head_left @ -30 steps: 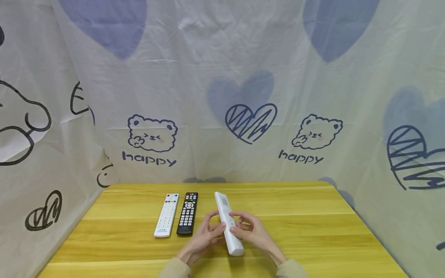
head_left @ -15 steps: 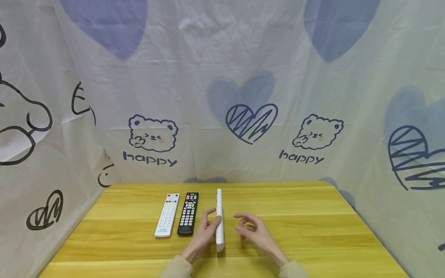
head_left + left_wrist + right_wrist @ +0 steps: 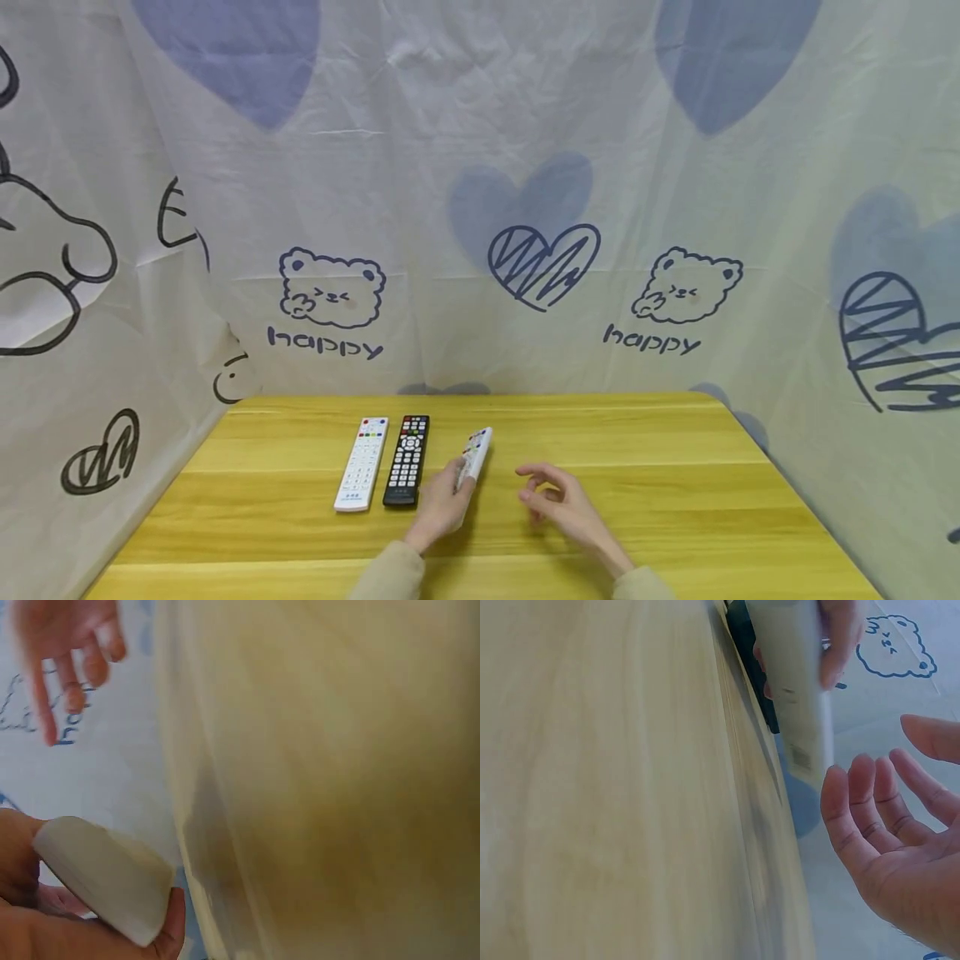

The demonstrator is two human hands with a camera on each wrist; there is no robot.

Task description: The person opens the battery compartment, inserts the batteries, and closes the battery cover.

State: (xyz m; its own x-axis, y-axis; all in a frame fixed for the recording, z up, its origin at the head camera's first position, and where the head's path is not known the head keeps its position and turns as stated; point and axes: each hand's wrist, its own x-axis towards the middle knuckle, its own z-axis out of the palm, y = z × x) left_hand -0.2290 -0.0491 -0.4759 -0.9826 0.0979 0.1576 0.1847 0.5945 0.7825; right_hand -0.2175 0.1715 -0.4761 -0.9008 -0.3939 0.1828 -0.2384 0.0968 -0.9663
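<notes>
A white remote control (image 3: 476,458) with coloured buttons at its far end is in my left hand (image 3: 441,504), which grips its near half between thumb and fingers. It is held tilted above the table, and its lower part is hidden by the hand. The left wrist view shows the end of the remote (image 3: 105,877) between the fingers. My right hand (image 3: 562,507) is to the right, apart from the remote, holding nothing. Its fingers are loosely curved, as the right wrist view of that hand (image 3: 907,832) also shows.
Left of the hands lie a white remote (image 3: 362,465) and a black remote (image 3: 407,461), side by side. The black one is close to my left hand. Under everything is a wooden table (image 3: 637,450), with a printed cloth (image 3: 480,350) hanging behind it.
The right hand has let go of the remote and moved slightly right. My left hand has turned the remote from its labelled back, past its edge, to its button side, now tilted.
</notes>
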